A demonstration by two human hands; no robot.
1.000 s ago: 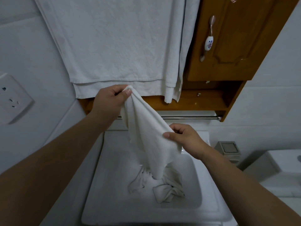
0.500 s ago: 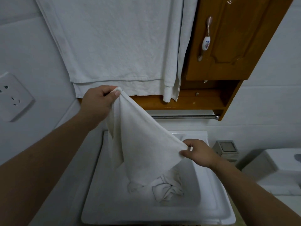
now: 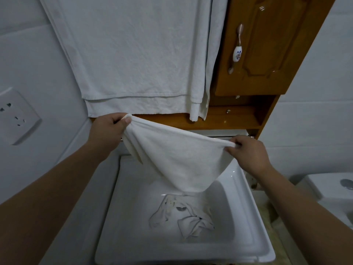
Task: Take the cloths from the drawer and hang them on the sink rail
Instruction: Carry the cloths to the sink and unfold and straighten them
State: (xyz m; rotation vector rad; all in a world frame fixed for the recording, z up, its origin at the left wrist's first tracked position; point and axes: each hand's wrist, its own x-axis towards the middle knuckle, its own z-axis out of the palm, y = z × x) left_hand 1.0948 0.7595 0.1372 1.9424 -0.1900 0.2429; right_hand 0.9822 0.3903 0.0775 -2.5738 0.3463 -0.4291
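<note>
A white cloth (image 3: 179, 157) is stretched between my two hands above the white sink (image 3: 114, 207). My left hand (image 3: 108, 131) pinches its left corner and my right hand (image 3: 248, 153) pinches its right corner. The cloth sags in the middle and hides most of the metal rail (image 3: 221, 137) under the wooden shelf. Only a short piece of the rail shows near my right hand. A crumpled white cloth (image 3: 183, 217) lies in the sink basin.
A large white towel (image 3: 133, 54) hangs on the wall above. A wooden cabinet (image 3: 267, 44) with a handle is at the upper right. A wall socket (image 3: 17, 115) is on the left, and a toilet tank (image 3: 328, 188) on the right.
My hands moved apart and my right hand rose, spreading the cloth wide in front of the rail. The cloth in the basin stayed put.
</note>
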